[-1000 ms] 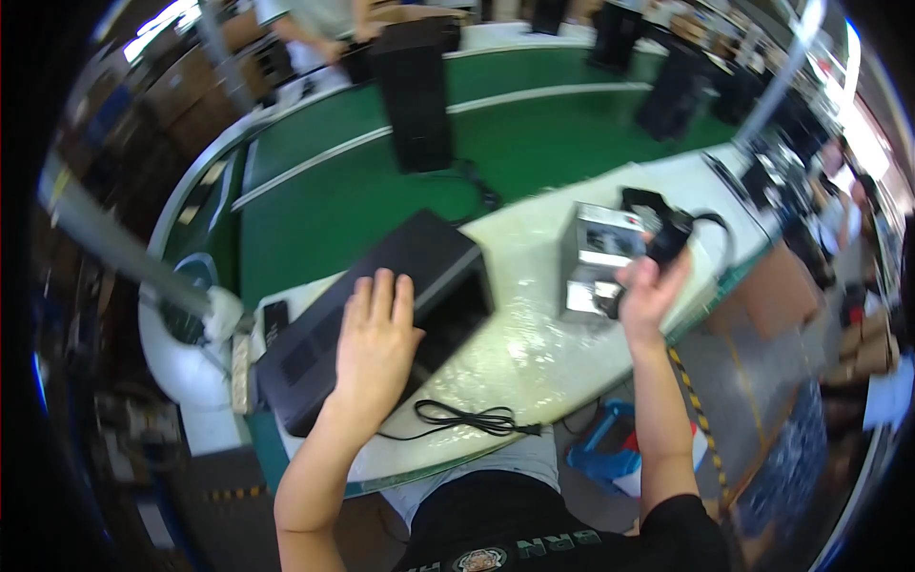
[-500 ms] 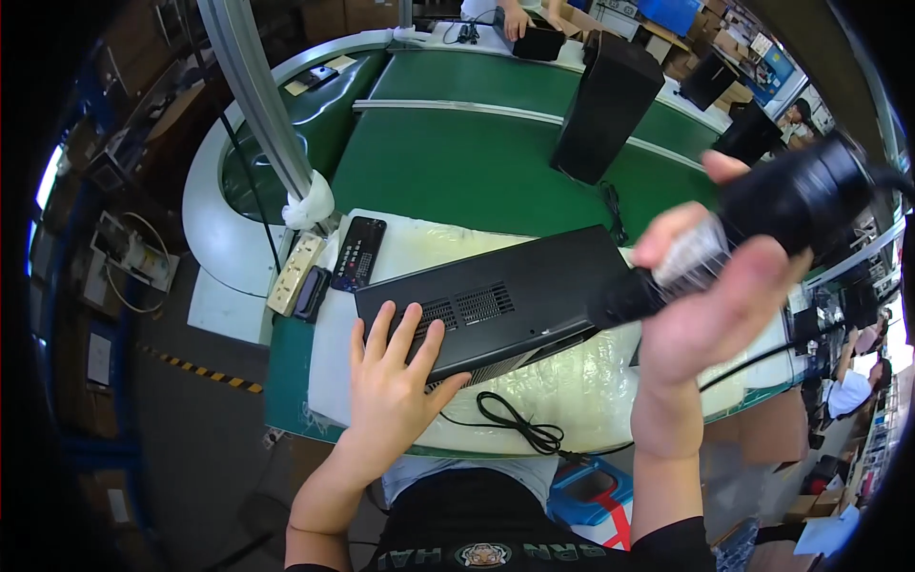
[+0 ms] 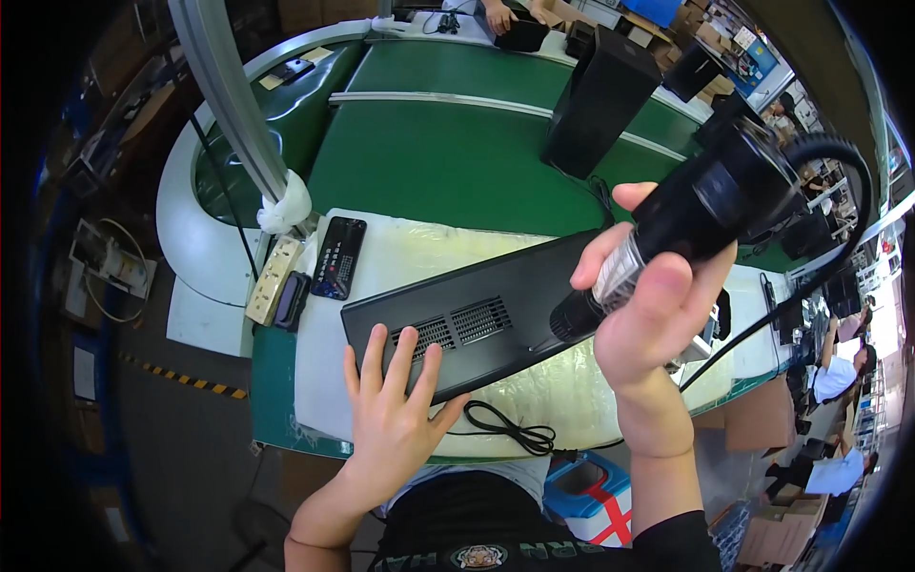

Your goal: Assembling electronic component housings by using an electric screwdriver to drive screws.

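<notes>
A long black metal case (image 3: 429,291) with two slotted vent panels lies slanted on the padded work surface. My left hand (image 3: 400,410) rests on its near left part, fingers spread flat across the lower vent, thumb at the front edge. My right hand (image 3: 658,315) is wrapped round a black corded electric screwdriver (image 3: 705,195), tilted with its nose down to the left. Its thin bit points at the case near the front edge, right of the vents; whether it touches I cannot tell. The case's right end is partly hidden behind my right hand.
A remote control (image 3: 339,257), a power strip (image 3: 274,281) and a coiled black cable (image 3: 510,429) lie round the case. Beyond, a tall black speaker-like box (image 3: 600,105) stands on the green conveyor (image 3: 429,153). A metal post (image 3: 233,105) rises at left; a co-worker's hands show at the far side.
My right hand has brought the electric screwdriver down and left, its nose now over the case's top. My left hand stays flat on the case. The whole view has shifted slightly.
</notes>
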